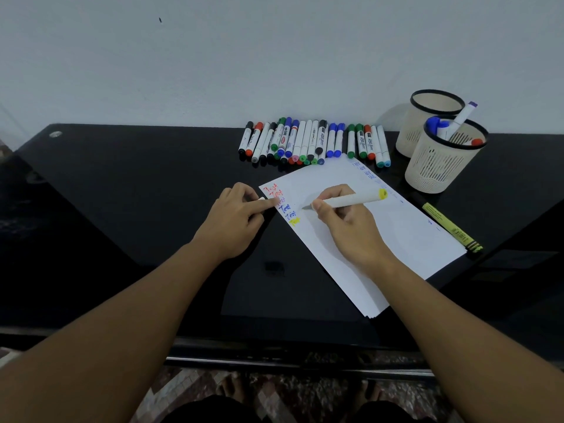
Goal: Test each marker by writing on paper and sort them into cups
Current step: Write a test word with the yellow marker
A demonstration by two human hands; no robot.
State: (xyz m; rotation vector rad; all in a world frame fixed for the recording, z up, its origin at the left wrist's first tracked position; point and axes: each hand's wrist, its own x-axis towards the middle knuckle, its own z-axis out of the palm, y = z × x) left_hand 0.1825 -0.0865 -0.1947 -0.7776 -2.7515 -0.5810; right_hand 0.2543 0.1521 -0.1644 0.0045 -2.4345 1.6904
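1. Black glossy table point(122, 193) across the middle of the frame, pale wall above.
2. Left hand point(235, 218) left of centre, fingers curled round a small white cap point(262, 198), fingertip pressing the left corner of the paper point(396, 239).
3. Row of markers point(311, 141) lying side by side at upper centre, along the table's far edge, just above the paper.
4. Coloured "Test" scribbles in red, blue and yellow near the paper's left edge.
5. Right hand point(345, 218) at centre, gripping a white marker with yellow end point(351, 199), tip touching the paper.
6. Two mesh cups point(439, 166) at upper right, touching; nearer one holding several markers.
7. Yellow highlighter point(448, 225) lying at right, beside the paper's edge.
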